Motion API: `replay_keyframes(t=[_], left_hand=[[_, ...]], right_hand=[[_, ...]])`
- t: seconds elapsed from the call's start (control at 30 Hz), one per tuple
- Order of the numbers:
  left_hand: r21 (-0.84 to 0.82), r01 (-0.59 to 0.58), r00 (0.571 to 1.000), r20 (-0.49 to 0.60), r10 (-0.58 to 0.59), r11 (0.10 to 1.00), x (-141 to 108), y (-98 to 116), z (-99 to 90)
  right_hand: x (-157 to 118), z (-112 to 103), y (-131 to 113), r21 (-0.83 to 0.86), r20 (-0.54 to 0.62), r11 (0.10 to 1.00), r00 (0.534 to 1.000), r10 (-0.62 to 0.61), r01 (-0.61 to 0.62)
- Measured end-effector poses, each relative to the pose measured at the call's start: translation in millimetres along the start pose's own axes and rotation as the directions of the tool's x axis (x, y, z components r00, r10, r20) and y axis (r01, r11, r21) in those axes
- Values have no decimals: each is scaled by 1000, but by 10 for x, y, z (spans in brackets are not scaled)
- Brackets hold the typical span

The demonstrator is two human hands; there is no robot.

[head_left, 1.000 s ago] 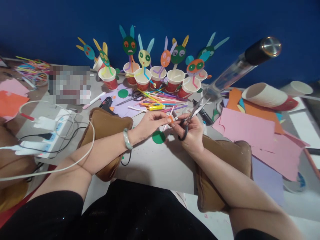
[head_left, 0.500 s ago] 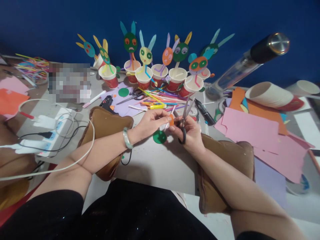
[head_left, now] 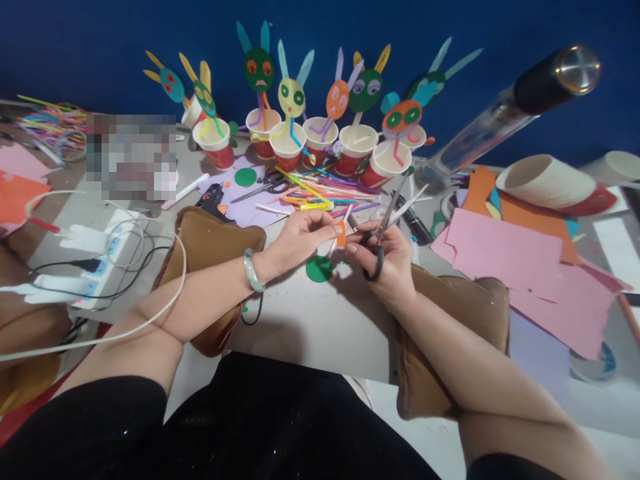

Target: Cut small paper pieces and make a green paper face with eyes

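My left hand (head_left: 305,241) pinches a small orange paper piece (head_left: 341,235) between thumb and fingers, over the middle of the table. Just to its right, my right hand (head_left: 387,257) is closed around black-handled scissors (head_left: 384,223), whose blades point up and away with a gap between them. Below the left fingertips shows a green paper circle (head_left: 319,268); whether it hangs from the hand or lies on the table, I cannot tell. Behind the hands lies a pile of coloured sticks (head_left: 325,195).
Paper cups (head_left: 287,147) with paper animal figures stand along the blue wall. A clear bottle (head_left: 505,107) and pink paper sheets (head_left: 505,250) are at right. Brown cushions (head_left: 215,247) lie under both forearms. A power strip (head_left: 113,257) with cables is at left.
My right hand has moved slightly right, and the scissors have tilted to the right, their tips away from the orange piece. The view has shifted a little.
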State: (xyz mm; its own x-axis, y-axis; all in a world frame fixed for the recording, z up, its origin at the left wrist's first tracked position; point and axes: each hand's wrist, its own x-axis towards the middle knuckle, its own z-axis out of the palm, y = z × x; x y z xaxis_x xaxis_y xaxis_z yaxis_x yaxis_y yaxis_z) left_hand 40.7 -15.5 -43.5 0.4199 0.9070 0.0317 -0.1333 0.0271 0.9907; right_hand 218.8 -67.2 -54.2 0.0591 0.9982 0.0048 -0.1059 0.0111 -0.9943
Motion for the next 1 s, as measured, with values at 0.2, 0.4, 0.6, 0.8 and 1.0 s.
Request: replay_keyframes(t=[0.2,0.4,0.6,0.8,1.0], left_hand=[[-10,-21,1000,2,21,1000,-20,13,30],[-58,6,1000,14,-5,998,-1,-15,22],[-75,31,998,65,-26,997,4,-11,31],[-83,63,996,67,-58,995,0,33,50],[-178,166,986,57,-158,970,-3,30,57]], right_hand=[[-5,31,-25,-16,6,1000,1000,-9,9],[-4,19,-29,-11,-12,1000,1000,-20,20],[19,3,-21,-23,-25,999,999,-39,38],[43,-20,21,-29,-20,995,995,-101,100],[36,-33,81,21,-48,996,995,-88,89]])
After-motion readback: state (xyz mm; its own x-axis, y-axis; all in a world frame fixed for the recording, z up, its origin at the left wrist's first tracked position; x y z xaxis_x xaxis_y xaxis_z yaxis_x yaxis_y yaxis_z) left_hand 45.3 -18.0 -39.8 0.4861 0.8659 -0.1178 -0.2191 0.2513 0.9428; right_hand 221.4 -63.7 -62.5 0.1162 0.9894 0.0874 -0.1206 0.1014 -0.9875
